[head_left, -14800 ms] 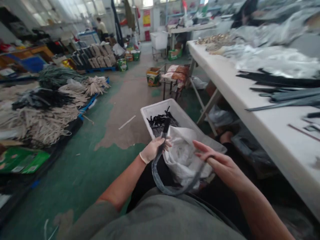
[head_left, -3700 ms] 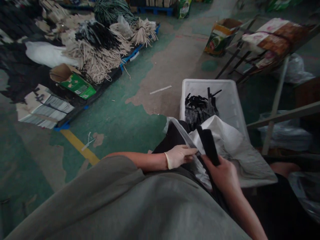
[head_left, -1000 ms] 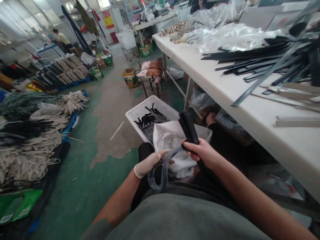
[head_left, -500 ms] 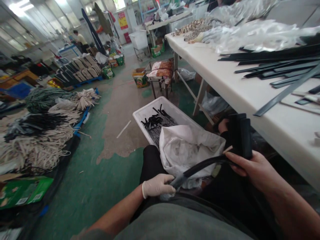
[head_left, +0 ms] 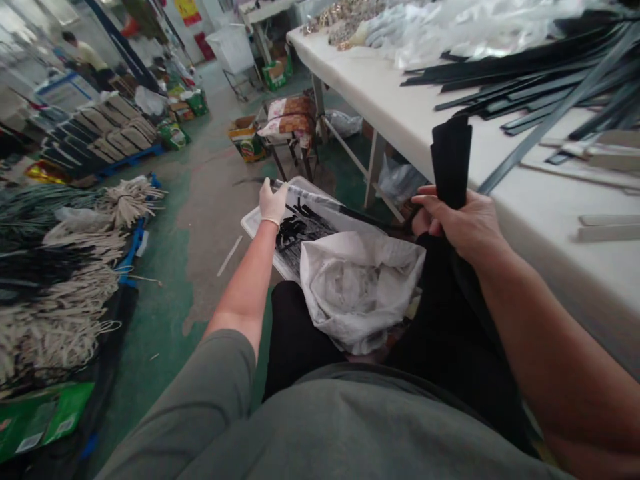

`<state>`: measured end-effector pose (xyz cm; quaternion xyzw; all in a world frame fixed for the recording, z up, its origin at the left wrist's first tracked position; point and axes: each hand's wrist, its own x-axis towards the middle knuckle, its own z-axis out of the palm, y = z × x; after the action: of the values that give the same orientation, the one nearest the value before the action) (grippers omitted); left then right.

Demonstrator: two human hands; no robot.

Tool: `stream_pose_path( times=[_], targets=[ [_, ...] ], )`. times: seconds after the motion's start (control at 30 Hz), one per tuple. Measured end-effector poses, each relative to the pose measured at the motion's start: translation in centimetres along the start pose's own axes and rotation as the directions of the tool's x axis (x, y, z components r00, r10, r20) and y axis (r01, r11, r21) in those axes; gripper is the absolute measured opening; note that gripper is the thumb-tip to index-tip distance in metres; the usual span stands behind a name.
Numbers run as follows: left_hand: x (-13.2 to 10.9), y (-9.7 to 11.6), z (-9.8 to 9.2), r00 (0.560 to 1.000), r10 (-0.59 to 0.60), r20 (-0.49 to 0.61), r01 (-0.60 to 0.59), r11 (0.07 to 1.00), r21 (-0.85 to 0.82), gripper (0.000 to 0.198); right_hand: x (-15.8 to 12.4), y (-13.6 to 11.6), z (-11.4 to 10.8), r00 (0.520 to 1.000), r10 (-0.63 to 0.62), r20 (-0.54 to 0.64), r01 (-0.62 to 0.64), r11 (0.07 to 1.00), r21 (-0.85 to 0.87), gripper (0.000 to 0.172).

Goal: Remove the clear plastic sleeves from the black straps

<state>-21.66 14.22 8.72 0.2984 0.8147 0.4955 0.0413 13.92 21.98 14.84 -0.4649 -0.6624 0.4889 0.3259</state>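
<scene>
My left hand (head_left: 273, 203), in a pale thin glove, reaches forward over the white plastic bin (head_left: 249, 223). Its fingers are closed on a long black strip (head_left: 357, 215), whose tip sticks out past them to the left. From there the strip runs slantwise across the bin toward my right hand (head_left: 465, 217). That bare hand is closed around a bundle of flat black strips (head_left: 451, 160) standing upright beside the table edge. Short black pieces (head_left: 295, 230) lie in the bin. Nearer my knees, a white woven sack (head_left: 320, 293) gapes upward, overlapping the bin's near part.
To the right, a white table (head_left: 355, 87) carries loose black strips (head_left: 500, 80), clear plastic bags (head_left: 450, 30) and metal fittings. Bundled cords (head_left: 65, 287) lie on the floor at left. A stool (head_left: 290, 127) with a cushion stands ahead; a person sits far back.
My left hand has swung forward and left from my lap to above the bin, stretching the strip out. My right hand has risen with the bundle. The view has shifted to the right.
</scene>
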Motion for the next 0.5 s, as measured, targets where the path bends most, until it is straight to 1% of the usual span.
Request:
stream_pose_path(
  times=[0.03,0.07,0.1,0.13,0.17,0.2,0.23,0.27,0.3,0.37,0.4,0.43,0.5],
  targets=[
    [-0.5,-0.3,0.9,0.999,0.044,-0.031,-0.044,0.999,0.019,0.046,-0.4,0.7,-0.6,1.0,0.023,0.002,-0.023,1.0,-0.019,0.04],
    [-1.7,-0.8,1.9,0.998,0.058,-0.007,-0.058,0.998,0.006,0.042,-1.0,1.4,-1.3,0.998,0.055,0.026,-0.054,0.998,-0.027,0.039],
    [-3.4,-1.4,2.9,0.995,0.041,0.096,-0.04,0.999,-0.015,0.036,-1.8,2.3,-1.9,0.993,0.093,0.069,-0.091,0.995,-0.041,0.039],
    [-5.5,-2.2,4.0,0.965,0.007,0.262,-0.002,1.0,-0.021,0.033,-2.8,3.4,-2.6,0.984,0.137,0.115,-0.131,0.989,-0.063,0.04],
    [-8.0,-3.1,5.1,0.894,-0.06,0.443,0.065,0.998,0.004,0.035,-3.9,4.5,-3.3,0.97,0.184,0.157,-0.172,0.981,-0.088,0.042],
    [-10.5,-4.2,6.1,0.764,-0.147,0.629,0.123,0.989,0.083,0.037,-4.9,5.8,-3.9,0.953,0.23,0.199,-0.211,0.971,-0.112,0.045],
    [-13.1,-5.3,7.1,0.675,-0.209,0.708,0.143,0.978,0.153,0.035,-6.0,7.0,-4.4,0.934,0.274,0.229,-0.248,0.959,-0.135,0.048],
    [-15.5,-6.4,8.0,0.613,-0.262,0.745,0.146,0.965,0.219,0.034,-7.0,8.3,-4.9,0.915,0.314,0.253,-0.282,0.947,-0.156,0.051],
    [-17.6,-7.5,8.7,0.572,-0.309,0.76,0.142,0.95,0.279,0.035,-8.0,9.5,-5.4,0.898,0.349,0.27,-0.31,0.934,-0.176,0.052],
    [-20.6,-9.4,9.8,0.55,-0.366,0.751,0.134,0.926,0.353,0.038,-9.6,11.6,-6.2,0.873,0.396,0.286,-0.345,0.914,-0.213,0.053],
    [-21.6,-10.0,10.1,0.552,-0.389,0.738,0.138,0.915,0.379,0.039,-10.1,12.4,-6.5,0.866,0.411,0.284,-0.355,0.907,-0.229,0.052],
    [-22.2,-10.5,10.3,0.559,-0.405,0.723,0.146,0.907,0.396,0.039,-10.6,12.9,-6.8,0.863,0.419,0.281,-0.361,0.902,-0.238,0.05],
    [-22.5,-11.0,10.6,0.577,-0.42,0.701,0.161,0.9,0.406,0.036,-11.0,13.5,-7.3,0.865,0.421,0.274,-0.365,0.902,-0.232,0.046]
  ],
)
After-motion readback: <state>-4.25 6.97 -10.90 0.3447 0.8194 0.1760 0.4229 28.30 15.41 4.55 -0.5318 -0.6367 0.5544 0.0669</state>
